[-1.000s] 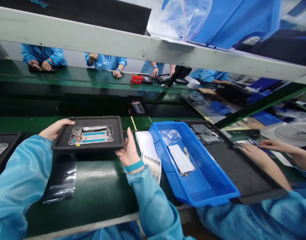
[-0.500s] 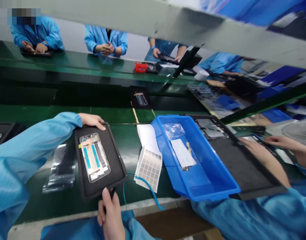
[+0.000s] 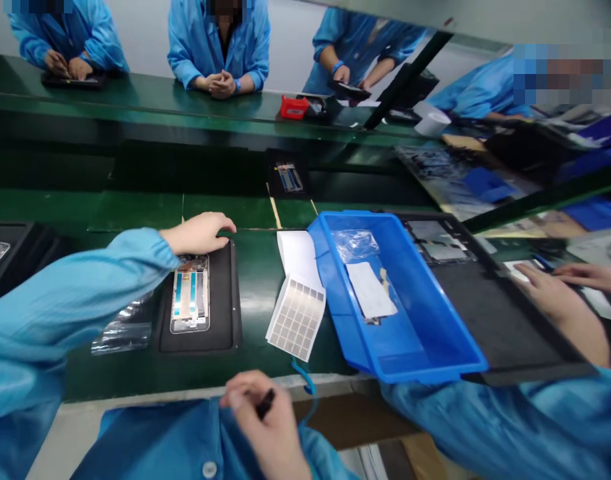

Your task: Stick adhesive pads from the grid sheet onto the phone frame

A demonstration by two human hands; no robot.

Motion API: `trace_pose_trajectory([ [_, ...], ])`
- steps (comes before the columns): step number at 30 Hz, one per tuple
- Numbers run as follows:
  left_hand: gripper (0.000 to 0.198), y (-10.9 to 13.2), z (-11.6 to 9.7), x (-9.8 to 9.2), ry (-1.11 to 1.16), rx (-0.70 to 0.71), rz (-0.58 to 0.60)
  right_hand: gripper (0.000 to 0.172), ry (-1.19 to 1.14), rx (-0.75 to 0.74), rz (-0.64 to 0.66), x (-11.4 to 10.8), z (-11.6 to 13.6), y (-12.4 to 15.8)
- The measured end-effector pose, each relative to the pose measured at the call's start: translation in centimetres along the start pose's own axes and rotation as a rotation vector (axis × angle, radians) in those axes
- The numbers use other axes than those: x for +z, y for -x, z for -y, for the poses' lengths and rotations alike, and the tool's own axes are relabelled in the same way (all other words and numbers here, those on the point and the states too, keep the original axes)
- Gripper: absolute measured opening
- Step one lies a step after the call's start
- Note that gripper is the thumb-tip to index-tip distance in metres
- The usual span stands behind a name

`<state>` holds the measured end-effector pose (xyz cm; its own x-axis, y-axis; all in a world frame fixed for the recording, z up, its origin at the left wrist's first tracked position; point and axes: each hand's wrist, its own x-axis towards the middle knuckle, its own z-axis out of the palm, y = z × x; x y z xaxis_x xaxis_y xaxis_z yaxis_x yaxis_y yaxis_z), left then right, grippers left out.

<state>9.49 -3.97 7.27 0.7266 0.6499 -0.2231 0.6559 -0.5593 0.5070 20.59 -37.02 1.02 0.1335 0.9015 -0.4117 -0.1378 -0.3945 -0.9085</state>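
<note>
The black tray (image 3: 225, 307) lies on the green bench in front of me, with an opened phone (image 3: 190, 300) on it, its inside facing up. My left hand (image 3: 200, 233) is over the tray's far edge, its thumb and fingers apart; whether it touches the rim is hard to tell. Close to my body, my right hand (image 3: 268, 413) is closed around a slim black tool (image 3: 266, 403), whose kind is mostly hidden. To the right of the tray is a sheet of small grey stickers (image 3: 298, 317) on white backing.
A blue bin (image 3: 425, 320) holds a plastic bag and white paper. Clear plastic sleeves (image 3: 122, 339) lie left of the tray. Another phone tray (image 3: 289, 177) is farther back. At right, a co-worker's hands (image 3: 560, 293) work beside a large black tray (image 3: 490, 307). Others sit opposite.
The tray has turned straighter and sits flatter on the bench. My left hand has shifted right along its far edge. My right hand has left the near edge, drawing back towards my body.
</note>
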Motion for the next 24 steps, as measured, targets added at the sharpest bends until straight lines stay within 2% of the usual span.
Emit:
trace_pose_trajectory([
  [1, 0.039, 0.9, -1.4, 0.8, -0.025, 0.037, -0.029, 0.036, 0.106, -0.074, -0.083, -1.9, 0.9, -0.6],
  [3, 0.034, 2.4, -4.5, 3.3, -0.066, 0.109, -0.047, 0.035, 0.340, -0.204, -0.344, -5.7, 2.1, -2.5],
  [6, 0.034, 3.1, -9.2, 8.1, -0.118, 0.133, -0.031, 0.052, 0.689, -0.257, -0.641, -9.9, 2.0, -6.0],
  [7, 0.034, 3.0, -10.4, 9.7, -0.138, 0.117, -0.029, 0.057, 0.779, -0.216, -0.692, -10.8, 1.6, -7.1],
  [9, 0.032, 2.3, -12.1, 12.3, -0.176, 0.067, -0.034, 0.060, 0.884, -0.138, -0.680, -11.8, 0.6, -8.7],
  [12, 0.036, 1.2, -12.6, 14.2, -0.201, 0.001, -0.037, 0.059, 0.877, -0.168, -0.658, -11.9, -0.7, -10.1],
  [14, 0.038, 0.8, -12.1, 14.3, -0.195, -0.017, -0.042, 0.059, 0.838, -0.215, -0.651, -11.7, -1.1, -10.9],
  [17, 0.038, 0.5, -11.2, 13.2, -0.162, -0.038, -0.074, 0.055, 0.793, -0.270, -0.610, -11.4, -1.1, -12.1],
  [21, 0.036, -0.8, -9.8, 10.7, -0.100, -0.119, -0.160, 0.052, 0.723, -0.359, -0.541, -11.5, -0.8, -13.3],
  [24, 0.035, -3.8, -8.3, 8.2, -0.048, -0.226, -0.246, 0.050, 0.660, -0.406, -0.527, -12.0, -0.8, -13.4],
])
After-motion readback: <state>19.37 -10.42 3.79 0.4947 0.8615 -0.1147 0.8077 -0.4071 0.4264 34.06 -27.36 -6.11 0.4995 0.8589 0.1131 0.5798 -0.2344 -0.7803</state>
